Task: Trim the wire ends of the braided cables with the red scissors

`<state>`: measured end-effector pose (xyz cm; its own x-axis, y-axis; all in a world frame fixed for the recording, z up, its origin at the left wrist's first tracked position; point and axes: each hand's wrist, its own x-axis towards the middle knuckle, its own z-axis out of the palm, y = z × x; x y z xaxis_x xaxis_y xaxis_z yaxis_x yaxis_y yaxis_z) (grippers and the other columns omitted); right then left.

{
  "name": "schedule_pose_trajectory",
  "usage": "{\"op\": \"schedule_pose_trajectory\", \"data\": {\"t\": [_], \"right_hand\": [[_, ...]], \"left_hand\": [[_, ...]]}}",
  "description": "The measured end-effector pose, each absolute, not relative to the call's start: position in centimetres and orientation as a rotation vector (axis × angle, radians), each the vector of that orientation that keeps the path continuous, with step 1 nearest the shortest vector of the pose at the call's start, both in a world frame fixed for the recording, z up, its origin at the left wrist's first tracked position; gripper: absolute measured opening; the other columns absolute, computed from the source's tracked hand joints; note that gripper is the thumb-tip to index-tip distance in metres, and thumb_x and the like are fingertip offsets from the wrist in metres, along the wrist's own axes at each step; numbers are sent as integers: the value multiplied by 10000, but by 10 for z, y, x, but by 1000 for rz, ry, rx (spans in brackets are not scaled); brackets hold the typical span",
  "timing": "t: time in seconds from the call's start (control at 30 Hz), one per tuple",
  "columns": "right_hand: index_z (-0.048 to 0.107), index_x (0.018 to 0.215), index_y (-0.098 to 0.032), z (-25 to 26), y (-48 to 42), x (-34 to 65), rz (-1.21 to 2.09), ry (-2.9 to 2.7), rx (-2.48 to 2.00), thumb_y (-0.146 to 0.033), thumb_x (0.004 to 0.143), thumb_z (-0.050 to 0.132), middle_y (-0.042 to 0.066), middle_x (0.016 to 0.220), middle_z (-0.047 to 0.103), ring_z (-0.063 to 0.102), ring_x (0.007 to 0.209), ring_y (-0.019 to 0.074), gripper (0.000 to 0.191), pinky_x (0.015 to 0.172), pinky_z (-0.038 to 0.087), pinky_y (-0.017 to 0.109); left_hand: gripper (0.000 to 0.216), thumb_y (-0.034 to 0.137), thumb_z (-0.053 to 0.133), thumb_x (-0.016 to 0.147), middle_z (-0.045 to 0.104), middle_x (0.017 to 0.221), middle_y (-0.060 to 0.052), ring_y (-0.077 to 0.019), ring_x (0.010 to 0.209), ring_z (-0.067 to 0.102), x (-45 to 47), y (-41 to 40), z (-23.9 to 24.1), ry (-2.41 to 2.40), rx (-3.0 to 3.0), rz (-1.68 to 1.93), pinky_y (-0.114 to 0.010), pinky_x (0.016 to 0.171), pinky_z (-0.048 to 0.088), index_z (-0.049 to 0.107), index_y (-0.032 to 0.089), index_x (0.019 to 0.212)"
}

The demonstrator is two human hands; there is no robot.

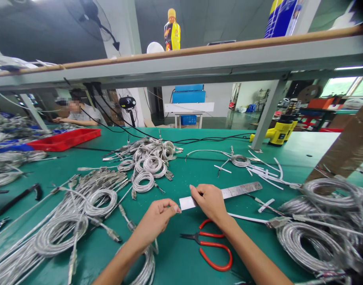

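Observation:
My left hand point(159, 217) is closed in a pinch beside the left end of a steel ruler point(242, 190). What its fingertips hold is too small to make out. My right hand point(209, 200) is closed over the ruler near that same end, thumb on top. Red-handled scissors point(218, 257) lie on the mat just below my right hand, partly under the forearm. A coiled clear-jacketed cable point(147, 269) rests beneath my left forearm. From under my right wrist, a white-sleeved cable point(246, 217) runs to a USB plug point(278, 222).
Coiled USB cables point(153, 164) heap at centre back, with more at left and right point(312, 245). White tube pieces point(269, 174) lie behind the ruler. A red tray point(65, 139), black-handled pliers point(19, 200) and a yellow heat gun point(278, 132) stand around. A shelf point(181, 67) crosses overhead; another person point(83, 113) sits back left.

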<state>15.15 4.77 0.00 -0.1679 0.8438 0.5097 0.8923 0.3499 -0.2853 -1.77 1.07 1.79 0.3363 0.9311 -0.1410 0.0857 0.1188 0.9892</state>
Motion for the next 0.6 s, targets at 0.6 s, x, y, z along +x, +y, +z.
{"op": "schedule_pose_trajectory", "data": {"t": [0.6], "right_hand": [[636,699,-135,8,37,132,1192,-1730,-804,-378,719,514,0,616,544,431,534,89,273,485,327,201]], "left_hand": [[250,353,516,718,584,576,-9,-9,295,333,-18,3,23,988,1235,963,-133,288,257,583,112,723]]}}
